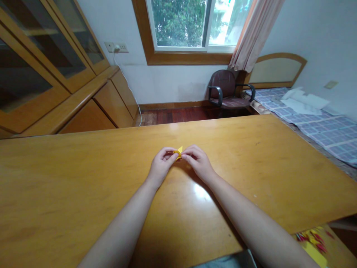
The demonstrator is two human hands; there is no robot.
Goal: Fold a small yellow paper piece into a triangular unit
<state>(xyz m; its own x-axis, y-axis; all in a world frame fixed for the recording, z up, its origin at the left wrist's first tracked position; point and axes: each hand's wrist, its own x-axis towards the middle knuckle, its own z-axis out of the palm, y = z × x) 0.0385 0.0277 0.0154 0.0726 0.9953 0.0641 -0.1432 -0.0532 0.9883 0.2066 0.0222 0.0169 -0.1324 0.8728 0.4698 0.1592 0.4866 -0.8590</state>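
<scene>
A small piece of folded yellow paper (pixel 180 150) is held just above the wooden table (pixel 92 178), near the middle of the view. My left hand (pixel 164 162) pinches it from the left between thumb and fingers. From the other side, my right hand (pixel 197 158) is closed on its right edge with thumb and forefinger. One pointed tip of the paper sticks up between the hands. The fingers cover much of the rest, so its full shape is hidden.
Yellow paper and red and yellow pieces (pixel 312 240) lie on a lower surface at bottom right. A grey object (pixel 228 260) shows at the table's near edge. Beyond stand a cabinet (pixel 83 100), an office chair (pixel 227 89) and a bed (pixel 320 119).
</scene>
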